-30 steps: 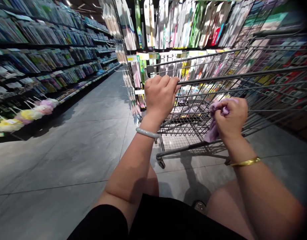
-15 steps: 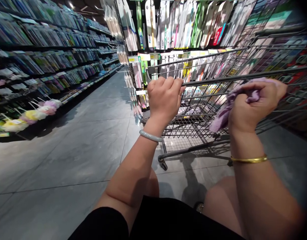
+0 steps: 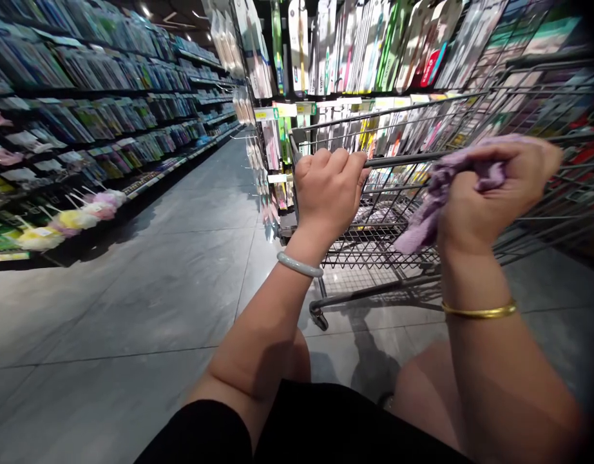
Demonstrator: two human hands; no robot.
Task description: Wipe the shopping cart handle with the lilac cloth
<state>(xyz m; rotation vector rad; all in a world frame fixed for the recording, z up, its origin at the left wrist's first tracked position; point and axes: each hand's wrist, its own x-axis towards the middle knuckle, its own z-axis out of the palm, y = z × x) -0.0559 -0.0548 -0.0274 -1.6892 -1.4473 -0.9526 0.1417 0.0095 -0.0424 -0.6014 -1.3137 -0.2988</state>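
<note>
My left hand (image 3: 330,193) is closed around a dark metal rail on the left part of the shopping cart (image 3: 359,298). In my right hand (image 3: 500,193) a crumpled purple cloth (image 3: 420,229) is bunched, with one end hanging down to the left of my fingers. The right hand is over the cart's rail, and whether it presses the cloth on the metal cannot be told. A grey bangle (image 3: 299,264) circles my left wrist, and a gold bangle (image 3: 479,312) my right.
Behind the cart stands a rack of packaged toothbrushes (image 3: 345,51). Long shelves of packs (image 3: 113,71) line the aisle at left, with fluffy pastel puffs (image 3: 75,219) low on their near end. A caster wheel (image 3: 319,318) rests on the grey tiled floor (image 3: 147,309).
The cloth and my right hand have shifted slightly left relative to the cart. My left hand keeps its grip. The whole view has swung a little, moving shelves and cart rightward.
</note>
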